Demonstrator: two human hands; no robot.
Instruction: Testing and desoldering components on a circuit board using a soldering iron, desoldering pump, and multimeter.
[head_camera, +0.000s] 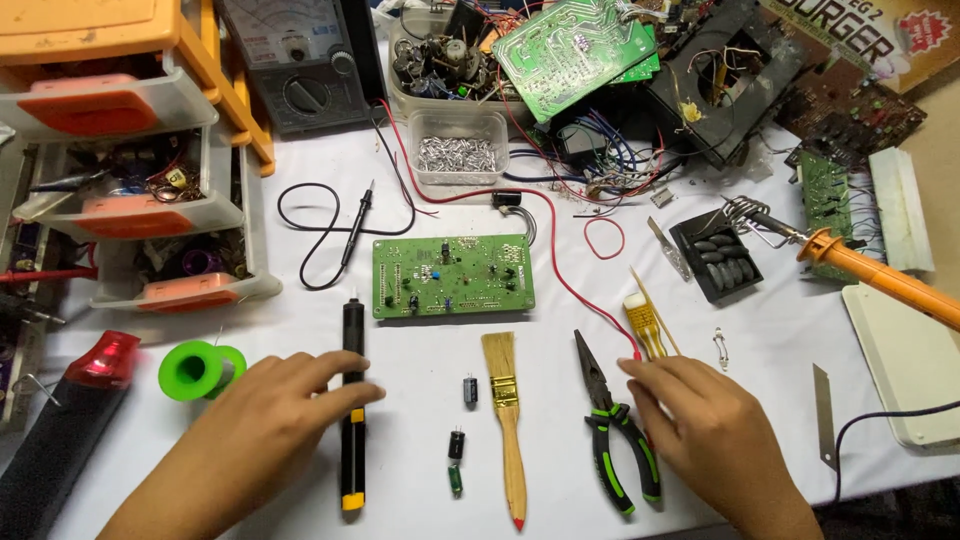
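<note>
The black pen-shaped tool with a yellow end (352, 400) lies upright on the white table (780, 330), and my left hand (262, 420) rests across its middle. My fingers (345, 395) curl loosely over the shaft, touching it, but I cannot tell whether they truly grip it. Just left of that hand sits a green spool (200, 370). My right hand (705, 425) lies flat and relaxed, holding nothing; its fingertips (632, 368) sit just below a yellow brush-like piece (645, 330) and beside the pliers with green and black handles (612, 435), whose grips lie against my thumb side. Between my hands lie a wooden paintbrush (507, 420) and two small capacitors (462, 430). Above them is a green circuit board (453, 275), well apart from both hands. An orange soldering iron (880, 280) rests at the far right.
</note>
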